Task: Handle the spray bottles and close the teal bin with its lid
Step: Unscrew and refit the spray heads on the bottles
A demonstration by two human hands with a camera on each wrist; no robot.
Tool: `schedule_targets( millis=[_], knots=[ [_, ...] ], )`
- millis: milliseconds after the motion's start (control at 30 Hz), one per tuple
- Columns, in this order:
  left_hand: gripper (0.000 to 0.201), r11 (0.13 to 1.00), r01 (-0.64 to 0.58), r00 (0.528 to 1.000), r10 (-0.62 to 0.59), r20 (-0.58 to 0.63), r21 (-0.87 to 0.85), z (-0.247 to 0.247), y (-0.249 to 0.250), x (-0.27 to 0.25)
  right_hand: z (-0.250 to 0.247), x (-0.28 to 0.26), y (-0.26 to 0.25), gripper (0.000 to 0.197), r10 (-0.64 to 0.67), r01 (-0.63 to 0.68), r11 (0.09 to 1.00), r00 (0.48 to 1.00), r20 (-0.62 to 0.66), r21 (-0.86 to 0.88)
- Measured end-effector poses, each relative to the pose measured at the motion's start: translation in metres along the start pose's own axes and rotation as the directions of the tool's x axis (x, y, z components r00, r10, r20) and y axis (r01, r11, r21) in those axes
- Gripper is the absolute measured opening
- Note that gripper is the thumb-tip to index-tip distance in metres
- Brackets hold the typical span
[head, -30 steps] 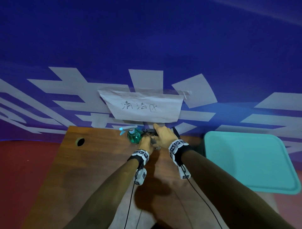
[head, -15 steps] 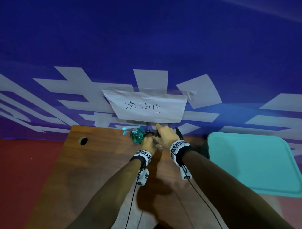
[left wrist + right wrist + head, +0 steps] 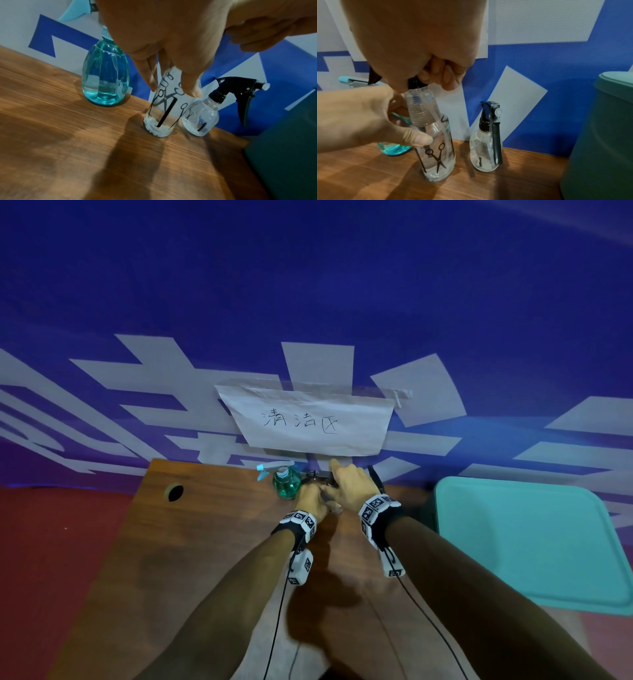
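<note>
Three spray bottles stand at the table's back edge: a teal one (image 3: 105, 75), a clear one printed with scissors (image 3: 436, 155) and a small clear one with a black trigger (image 3: 484, 148). My left hand (image 3: 368, 121) grips the printed bottle around its upper body. My right hand (image 3: 433, 75) pinches that bottle's black spray head (image 3: 415, 83) from above. Bare neck threads show below the head, and the dip tube hangs inside. In the head view both hands (image 3: 329, 491) meet beside the teal bottle (image 3: 286, 484). The teal bin (image 3: 604, 135) stands at the right with its lid (image 3: 527, 539) on top.
The brown wooden table (image 3: 205, 542) has a round cable hole (image 3: 174, 492) at its far left. A blue and white wall with a taped paper sign (image 3: 308, 422) rises right behind the bottles. Red floor lies to the left.
Both hands stay at the printed bottle. Only the head view has shifted slightly.
</note>
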State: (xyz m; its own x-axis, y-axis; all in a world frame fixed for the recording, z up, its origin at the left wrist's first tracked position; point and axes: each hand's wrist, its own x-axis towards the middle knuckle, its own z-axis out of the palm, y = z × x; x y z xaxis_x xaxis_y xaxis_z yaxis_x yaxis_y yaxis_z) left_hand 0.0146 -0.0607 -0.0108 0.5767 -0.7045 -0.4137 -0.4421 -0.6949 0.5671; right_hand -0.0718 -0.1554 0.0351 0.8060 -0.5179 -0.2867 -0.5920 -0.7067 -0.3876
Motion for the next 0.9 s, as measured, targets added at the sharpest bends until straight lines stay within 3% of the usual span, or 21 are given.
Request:
schedule_targets(
  millis=[100,200,300,400,533,700,767,900],
  knots=[
    [0.010,1.000,-0.017,0.999,0.017,0.027,-0.024,0.000,0.001,0.003,-0.002,0.001,0.002,0.041,0.010,-0.010,1.000,1.000,-0.027,-0.010],
    [0.020,1.000,-0.011,0.999,0.011,0.032,-0.004,0.002,-0.003,0.003,0.003,-0.002,-0.002,0.039,0.014,-0.015,1.000,0.999,-0.041,-0.018],
    [0.009,1.000,0.005,1.000,-0.005,0.020,-0.005,0.003,-0.005,0.003,0.004,-0.002,0.000,0.039,0.017,-0.017,1.000,0.999,-0.034,-0.003],
    [0.019,1.000,0.020,1.000,-0.019,0.020,-0.023,0.006,-0.005,0.008,0.001,0.005,0.006,0.040,0.029,-0.028,0.999,1.000,-0.009,0.027],
    [0.049,0.999,0.038,0.999,-0.039,-0.033,-0.027,0.013,-0.006,0.009,0.002,0.015,0.003,0.037,0.025,-0.025,0.998,1.000,0.005,0.054],
    [0.052,0.991,0.038,0.992,-0.053,-0.113,-0.126,0.025,-0.012,0.021,0.003,0.013,0.013,0.039,0.003,0.004,0.999,0.990,-0.144,0.042],
    [0.055,0.981,0.029,0.993,-0.051,-0.108,-0.192,0.023,-0.004,0.022,0.002,0.013,0.019,0.042,0.014,-0.007,0.999,0.983,-0.181,0.036],
    [0.046,0.986,0.030,0.996,-0.043,-0.078,-0.163,0.023,0.006,0.027,0.000,0.009,0.025,0.041,0.031,-0.026,0.999,0.976,-0.215,0.029]
  ],
)
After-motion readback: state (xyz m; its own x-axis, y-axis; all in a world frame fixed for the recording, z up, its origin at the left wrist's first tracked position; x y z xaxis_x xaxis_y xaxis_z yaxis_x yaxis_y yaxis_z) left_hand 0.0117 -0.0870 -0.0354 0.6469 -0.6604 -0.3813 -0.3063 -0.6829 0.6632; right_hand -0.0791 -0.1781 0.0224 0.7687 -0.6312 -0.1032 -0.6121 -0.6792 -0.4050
